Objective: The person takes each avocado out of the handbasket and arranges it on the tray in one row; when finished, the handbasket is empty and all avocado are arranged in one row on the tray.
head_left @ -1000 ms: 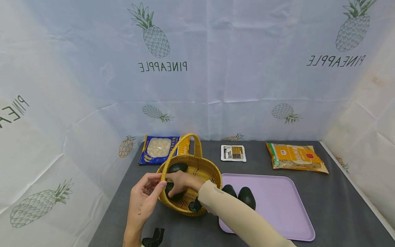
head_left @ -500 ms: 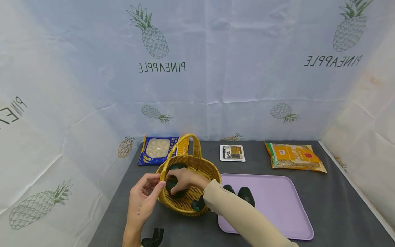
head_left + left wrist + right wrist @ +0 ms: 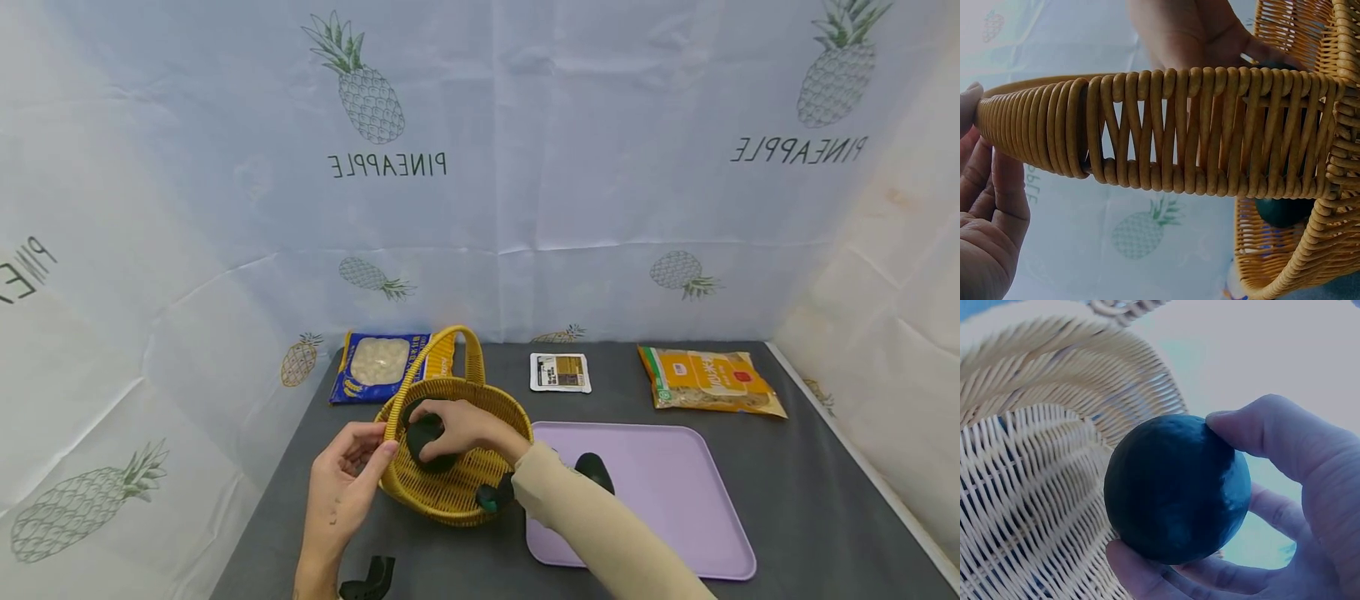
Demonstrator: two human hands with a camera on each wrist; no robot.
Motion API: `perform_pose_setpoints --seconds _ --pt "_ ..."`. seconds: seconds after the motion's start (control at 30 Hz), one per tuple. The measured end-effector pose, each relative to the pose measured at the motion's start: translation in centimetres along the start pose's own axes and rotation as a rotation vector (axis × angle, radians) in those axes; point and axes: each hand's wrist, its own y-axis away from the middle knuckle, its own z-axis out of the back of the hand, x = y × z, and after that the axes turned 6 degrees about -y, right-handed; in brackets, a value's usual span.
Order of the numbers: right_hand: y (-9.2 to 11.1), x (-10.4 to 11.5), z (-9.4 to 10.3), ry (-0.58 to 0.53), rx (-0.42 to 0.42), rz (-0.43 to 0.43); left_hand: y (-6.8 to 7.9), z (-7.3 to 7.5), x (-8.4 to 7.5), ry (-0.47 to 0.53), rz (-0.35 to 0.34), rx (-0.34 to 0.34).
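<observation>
In the head view, my left hand (image 3: 345, 475) pinches the handle (image 3: 405, 387) of a yellow woven basket (image 3: 450, 504) between thumb and fingers. The left wrist view shows the same fingertips on the handle (image 3: 1166, 131). My right hand (image 3: 461, 429) reaches into the basket and grips a dark green avocado (image 3: 429, 446). In the right wrist view, thumb and fingers curl round the avocado (image 3: 1175, 487), with the wicker wall beside it. Another dark avocado (image 3: 410, 411) lies in the basket, mostly hidden behind the right hand. One more avocado (image 3: 595, 472) rests on the lilac tray (image 3: 675, 500).
Behind the basket lies a blue bag (image 3: 375, 367) with pale round pieces. A small white packet (image 3: 560, 372) and an orange bag (image 3: 712, 382) lie along the back of the dark table (image 3: 480, 567). The right sleeve crosses the tray's left side.
The right hand has closed round the avocado and raised it slightly, shifting a little right. The left hand keeps its hold on the handle. The sleeve now covers one of two tray avocados seen before.
</observation>
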Motion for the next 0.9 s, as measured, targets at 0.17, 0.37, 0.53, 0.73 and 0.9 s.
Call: perform_pose_setpoints --seconds 0.17,0.37,0.53,0.73,0.9 --pt "0.7 -0.1 0.7 -0.041 -0.023 0.031 0.0 0.0 0.0 0.002 0.013 -0.012" --pt "1.6 -0.3 1.4 -0.074 -0.067 0.035 -0.1 0.1 0.0 0.007 0.011 -0.012" --pt "2.4 -0.3 2.0 -0.117 -0.097 0.043 -0.2 0.0 0.1 -0.001 0.016 -0.018" --pt "3.6 -0.7 2.6 -0.166 -0.141 0.050 -0.3 -0.1 0.2 -0.007 0.012 -0.019" --pt "4.6 -1.4 2.8 -0.178 -0.165 0.085 -0.2 -0.1 0.1 0.007 0.006 -0.018"
